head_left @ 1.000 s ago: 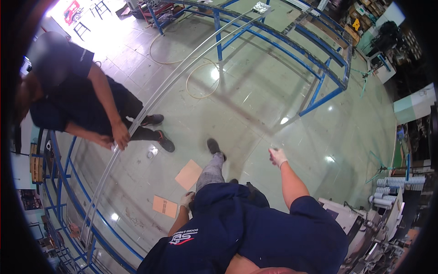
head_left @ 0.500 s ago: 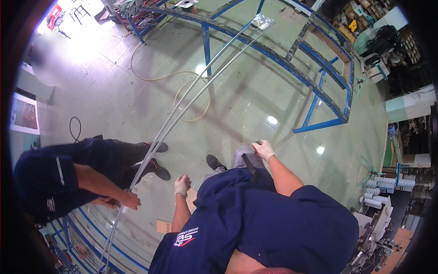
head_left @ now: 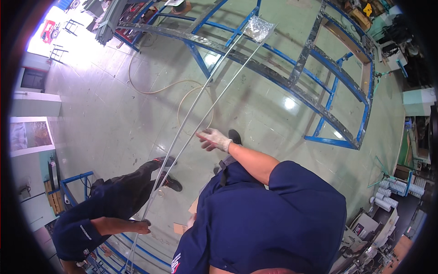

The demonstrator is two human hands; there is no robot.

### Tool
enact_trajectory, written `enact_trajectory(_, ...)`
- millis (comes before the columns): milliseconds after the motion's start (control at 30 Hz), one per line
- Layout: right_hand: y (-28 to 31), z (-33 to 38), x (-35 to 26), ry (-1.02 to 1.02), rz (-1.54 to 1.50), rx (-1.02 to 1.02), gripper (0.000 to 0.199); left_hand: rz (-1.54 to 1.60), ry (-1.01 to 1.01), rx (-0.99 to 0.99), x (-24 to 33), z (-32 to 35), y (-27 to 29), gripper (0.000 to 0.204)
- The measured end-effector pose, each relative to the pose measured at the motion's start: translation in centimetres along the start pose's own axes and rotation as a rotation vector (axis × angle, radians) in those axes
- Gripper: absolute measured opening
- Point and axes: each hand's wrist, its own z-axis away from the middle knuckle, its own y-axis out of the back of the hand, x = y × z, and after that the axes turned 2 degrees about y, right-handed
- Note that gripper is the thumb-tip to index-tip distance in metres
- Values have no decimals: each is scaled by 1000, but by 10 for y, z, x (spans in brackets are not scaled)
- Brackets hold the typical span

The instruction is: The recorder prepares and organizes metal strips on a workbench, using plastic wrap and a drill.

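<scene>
The person's dark blue shirt (head_left: 273, 214) is closest and fills the bottom middle. Beside its left edge, a small pale bit of the left hand (head_left: 192, 220) peeks out. The rest is hidden, so I cannot tell how its grip is or if it has anything. Pieces of brown card (head_left: 180, 228) lie on the floor just beside it. The right hand (head_left: 214, 139), in a white glove, reaches out in front. Its grip is loose and open, with the fingers apart and a little bent, and nothing is in it. The fingertips are right by two long, thin silver bars (head_left: 214, 107); I cannot tell if they touch. The bars slope from the bottom left up to the top middle. To the left, a co-worker in dark clothes leans over, with one hand (head_left: 142, 226) on the bars. A thin, pale hose (head_left: 146, 93) loops on the floor past the bars. Farther off, the bars' top ends meet a shiny silver sheet (head_left: 260, 28) by a big blue metal frame (head_left: 336, 142).
</scene>
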Motion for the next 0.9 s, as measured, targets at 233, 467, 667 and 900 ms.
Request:
enact_trajectory(233,21,-48,-22,-47,-119,-183,52,739,-332,20,79,-7,12,38)
enact_trajectory(467,29,-61,-21,-174,-165,-266,41,1523,-642,74,141,-28,43,41)
enact_trajectory(667,36,-52,-31,-127,-184,-313,40,1264,549,59,202,-30,148,42)
enact_trajectory(900,53,-51,-43,-123,-265,-314,37,1171,498,-21,230,-57,178,42)
